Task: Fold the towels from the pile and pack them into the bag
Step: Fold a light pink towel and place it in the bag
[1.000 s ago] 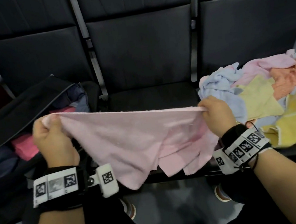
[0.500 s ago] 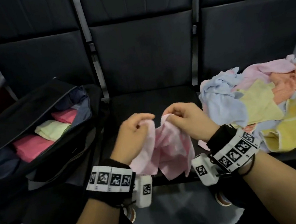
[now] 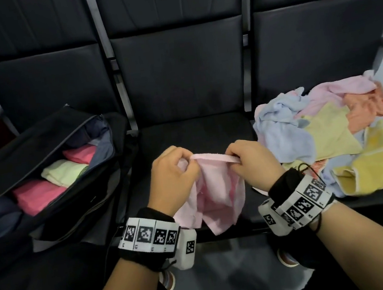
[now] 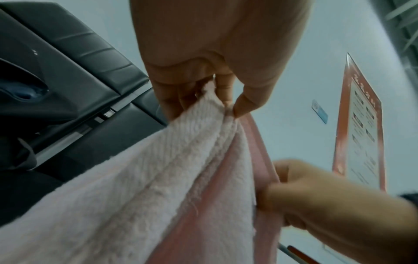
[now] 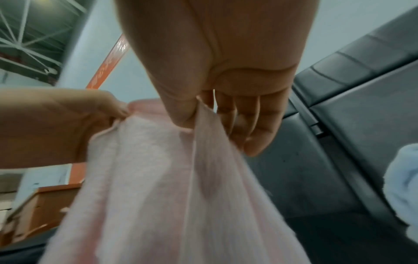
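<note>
while the left hand (image 3: 173,171) and right hand (image 3: 252,162) pinch the pale pink towel (image 3: 213,190) at its top edge, match corners squarely before creasing.

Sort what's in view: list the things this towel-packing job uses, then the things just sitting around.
Job:
pale pink towel, pinched by left hand and right hand
towel pile
black bag holding folded towels

Not part of it:
black seats
orange wall poster
</note>
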Demonstrator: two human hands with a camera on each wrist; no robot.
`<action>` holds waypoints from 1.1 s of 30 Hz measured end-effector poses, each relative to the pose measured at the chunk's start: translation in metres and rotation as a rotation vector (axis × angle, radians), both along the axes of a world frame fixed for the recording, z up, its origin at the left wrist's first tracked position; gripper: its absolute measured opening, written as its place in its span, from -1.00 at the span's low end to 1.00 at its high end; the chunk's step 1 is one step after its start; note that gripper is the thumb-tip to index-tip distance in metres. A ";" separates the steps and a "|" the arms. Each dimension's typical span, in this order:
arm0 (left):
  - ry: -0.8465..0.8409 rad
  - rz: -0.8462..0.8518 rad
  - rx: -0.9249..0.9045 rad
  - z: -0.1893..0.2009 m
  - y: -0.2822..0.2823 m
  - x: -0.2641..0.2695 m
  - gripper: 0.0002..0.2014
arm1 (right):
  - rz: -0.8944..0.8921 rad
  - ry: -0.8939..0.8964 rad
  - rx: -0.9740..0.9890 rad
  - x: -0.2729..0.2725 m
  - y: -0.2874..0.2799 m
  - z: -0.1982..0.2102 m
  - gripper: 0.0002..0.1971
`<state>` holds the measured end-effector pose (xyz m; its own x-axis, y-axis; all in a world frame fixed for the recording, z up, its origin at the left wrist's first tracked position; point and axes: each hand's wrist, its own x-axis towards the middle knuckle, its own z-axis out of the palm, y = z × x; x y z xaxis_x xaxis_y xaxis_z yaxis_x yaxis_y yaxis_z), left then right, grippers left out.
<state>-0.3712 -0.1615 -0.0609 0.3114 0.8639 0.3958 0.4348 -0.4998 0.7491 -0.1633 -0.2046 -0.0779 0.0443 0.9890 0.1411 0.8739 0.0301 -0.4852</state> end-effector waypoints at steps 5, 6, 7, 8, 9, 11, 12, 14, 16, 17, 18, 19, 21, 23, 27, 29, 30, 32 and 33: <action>-0.079 0.157 0.018 0.008 0.017 -0.023 -0.87 | -0.140 0.004 0.048 0.034 -0.007 -0.004 -0.85; -0.092 0.194 0.009 0.010 0.021 -0.028 -0.88 | -0.160 0.014 0.059 0.039 -0.009 -0.004 -0.85; -0.104 0.232 0.000 0.012 0.025 -0.032 -0.88 | -0.174 0.026 0.068 0.043 -0.010 -0.004 -0.84; -0.115 0.270 -0.003 0.014 0.030 -0.035 -0.88 | -0.182 0.042 0.075 0.046 -0.011 -0.004 -0.84; -0.130 0.305 -0.002 0.018 0.034 -0.037 -0.89 | -0.185 0.063 0.083 0.050 -0.011 -0.004 -0.85; -0.169 0.355 0.015 0.031 0.044 -0.039 -0.90 | -0.192 0.112 0.098 0.055 -0.012 -0.002 -0.88; -0.183 0.371 0.032 0.039 0.049 -0.039 -0.90 | -0.200 0.126 0.106 0.058 -0.011 0.000 -0.89; -0.204 0.387 0.084 0.056 0.058 -0.036 -0.90 | -0.222 0.139 0.116 0.061 -0.011 0.004 -0.88; -0.228 0.383 0.149 0.072 0.065 -0.032 -0.89 | -0.249 0.215 0.129 0.061 -0.012 0.010 -0.83; -0.243 0.373 0.178 0.078 0.067 -0.029 -0.90 | -0.263 0.300 0.146 0.061 -0.013 0.014 -0.80; -0.251 0.355 0.201 0.081 0.068 -0.026 -0.91 | -0.268 0.418 0.176 0.061 -0.015 0.019 -0.79; -0.245 0.332 0.211 0.083 0.069 -0.023 -0.92 | -0.259 0.547 0.212 0.060 -0.018 0.025 -0.79; -0.194 0.279 0.169 0.078 0.071 -0.016 -0.94 | -0.197 0.771 0.261 0.054 -0.022 0.038 -0.77; -0.107 0.229 0.060 0.064 0.072 -0.010 -0.93 | -0.117 0.915 0.222 0.046 -0.023 0.044 -0.79; 0.040 0.102 -0.088 0.024 0.057 -0.007 -0.74 | 0.034 0.950 0.004 0.021 -0.020 0.036 -0.74; 0.031 0.048 -0.134 0.012 0.047 -0.007 -0.68 | 0.125 0.872 -0.073 0.009 -0.020 0.029 -0.72; 0.029 0.023 -0.148 0.009 0.042 -0.006 -0.68 | 0.159 0.830 -0.086 0.004 -0.019 0.026 -0.73; 0.050 -0.032 -0.160 0.005 0.031 -0.003 -0.69 | 0.193 0.768 -0.065 -0.007 -0.018 0.023 -0.80; 0.060 -0.065 -0.167 0.004 0.026 -0.002 -0.69 | 0.201 0.749 -0.036 -0.012 -0.016 0.023 -0.86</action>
